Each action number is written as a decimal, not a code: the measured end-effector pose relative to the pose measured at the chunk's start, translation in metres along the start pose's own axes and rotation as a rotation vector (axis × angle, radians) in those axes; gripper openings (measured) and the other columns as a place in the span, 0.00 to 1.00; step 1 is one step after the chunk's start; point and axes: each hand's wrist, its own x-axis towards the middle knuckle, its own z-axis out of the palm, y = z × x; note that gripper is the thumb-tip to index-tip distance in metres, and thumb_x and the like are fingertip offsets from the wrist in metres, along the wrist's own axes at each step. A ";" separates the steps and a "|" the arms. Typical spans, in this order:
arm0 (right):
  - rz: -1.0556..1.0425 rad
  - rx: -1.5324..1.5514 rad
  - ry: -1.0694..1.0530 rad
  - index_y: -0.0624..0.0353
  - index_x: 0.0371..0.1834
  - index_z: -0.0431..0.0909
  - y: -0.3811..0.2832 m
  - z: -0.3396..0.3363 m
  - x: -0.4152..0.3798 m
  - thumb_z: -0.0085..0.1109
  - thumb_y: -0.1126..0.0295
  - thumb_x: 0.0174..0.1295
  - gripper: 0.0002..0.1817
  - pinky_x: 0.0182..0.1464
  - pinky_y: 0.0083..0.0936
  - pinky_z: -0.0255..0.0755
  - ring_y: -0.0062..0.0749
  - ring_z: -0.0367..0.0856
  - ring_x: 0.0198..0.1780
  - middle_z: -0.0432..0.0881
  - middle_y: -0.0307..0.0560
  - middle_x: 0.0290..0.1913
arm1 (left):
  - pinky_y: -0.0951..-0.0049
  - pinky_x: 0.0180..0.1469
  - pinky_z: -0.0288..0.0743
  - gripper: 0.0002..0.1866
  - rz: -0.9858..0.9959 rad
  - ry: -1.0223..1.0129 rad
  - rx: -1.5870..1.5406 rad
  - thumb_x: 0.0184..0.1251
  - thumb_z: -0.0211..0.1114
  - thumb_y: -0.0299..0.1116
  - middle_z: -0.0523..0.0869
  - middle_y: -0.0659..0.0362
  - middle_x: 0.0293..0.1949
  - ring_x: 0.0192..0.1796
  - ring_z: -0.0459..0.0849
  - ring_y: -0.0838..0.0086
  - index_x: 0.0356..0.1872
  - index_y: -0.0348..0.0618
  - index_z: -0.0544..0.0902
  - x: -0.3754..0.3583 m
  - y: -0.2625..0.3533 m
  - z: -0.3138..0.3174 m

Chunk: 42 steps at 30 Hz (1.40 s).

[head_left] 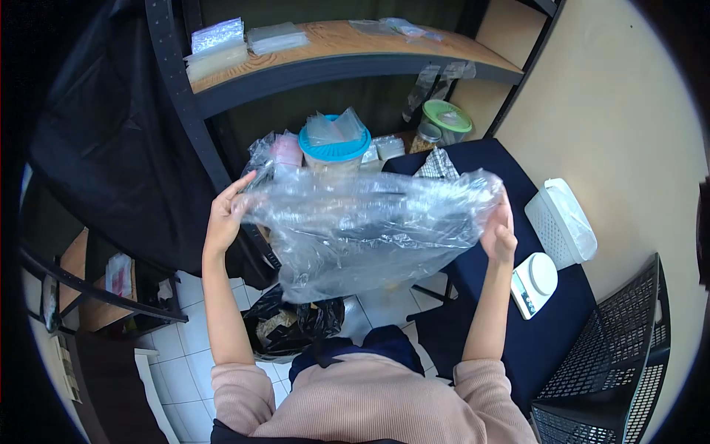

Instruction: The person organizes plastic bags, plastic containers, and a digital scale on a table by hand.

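Note:
A large clear plastic bag is spread wide between my two hands, in front of my chest. My left hand pinches its left end, with the index finger pointing up along the edge. At the opposite end, my right hand grips the plastic; some of its fingers are hidden behind or inside the bag. The lower part of the bag hangs loose and wrinkled. Blur and glare on the film hide whether its mouth is open.
A blue-lidded tub and a green-lidded tub stand behind the bag, under a wooden shelf. On the dark table are a white scale and white basket. A black crate stands right; a black bag sits below.

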 end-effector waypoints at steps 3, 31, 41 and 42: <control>0.313 -0.517 -0.004 0.64 0.54 0.63 0.032 -0.016 -0.043 0.65 0.68 0.41 0.34 0.53 0.30 0.64 0.31 0.68 0.52 0.71 0.46 0.48 | 0.80 0.45 0.68 0.18 0.010 -0.003 0.103 0.63 0.51 0.34 0.80 0.59 0.36 0.38 0.77 0.80 0.51 0.35 0.70 0.003 0.002 0.009; 0.585 -0.581 0.437 0.67 0.48 0.64 0.070 -0.015 -0.122 0.52 0.73 0.56 0.18 0.17 0.13 0.64 0.16 0.71 0.21 0.74 0.41 0.22 | 0.72 0.42 0.70 0.26 -0.690 -0.046 -0.516 0.64 0.49 0.42 0.77 0.57 0.40 0.36 0.76 0.73 0.59 0.40 0.57 -0.104 -0.107 0.055; 0.806 -0.828 0.341 0.57 0.66 0.38 0.052 0.002 -0.190 0.49 0.69 0.57 0.37 0.33 0.19 0.68 0.22 0.71 0.26 0.77 0.52 0.37 | 0.77 0.47 0.68 0.37 -0.632 -0.277 -0.075 0.56 0.55 0.23 0.68 0.54 0.53 0.43 0.73 0.77 0.64 0.44 0.44 -0.165 -0.059 0.044; 0.704 -0.911 0.234 0.59 0.64 0.47 0.058 -0.003 -0.200 0.56 0.66 0.53 0.37 0.35 0.18 0.68 0.22 0.71 0.28 0.76 0.53 0.36 | 0.78 0.48 0.66 0.32 -0.612 -0.348 0.000 0.57 0.54 0.22 0.62 0.56 0.59 0.47 0.70 0.77 0.63 0.42 0.52 -0.175 -0.062 0.039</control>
